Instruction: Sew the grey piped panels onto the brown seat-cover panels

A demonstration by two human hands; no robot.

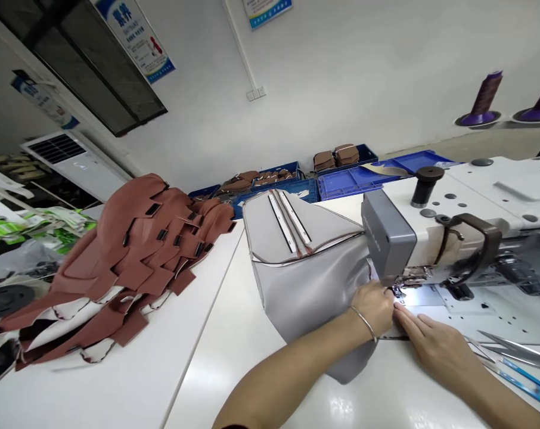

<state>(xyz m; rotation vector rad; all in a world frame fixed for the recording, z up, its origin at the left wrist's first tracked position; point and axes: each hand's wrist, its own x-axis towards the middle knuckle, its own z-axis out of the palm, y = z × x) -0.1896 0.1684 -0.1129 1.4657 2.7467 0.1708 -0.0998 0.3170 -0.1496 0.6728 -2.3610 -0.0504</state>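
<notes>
A grey leather cover (297, 292) with two white strips along its upper seam lies on the white table, its right edge running to the sewing machine (388, 235). My left hand (374, 307), with a bangle on the wrist, is closed on that edge just left of the needle area. Its fingertips are partly hidden. My right hand (437, 342) lies flat on the machine bed, fingers stretched out and their tips beside the presser foot (399, 289), close to my left hand. A small lamp lights the spot.
Brown leather covers (149, 250) are piled on the left table. Scissors (515, 348) and blue-handled snips (527, 378) lie by my right forearm. Blue crates (274, 193) with brown pieces stand along the wall. Thread cones (485, 98) stand at the upper right.
</notes>
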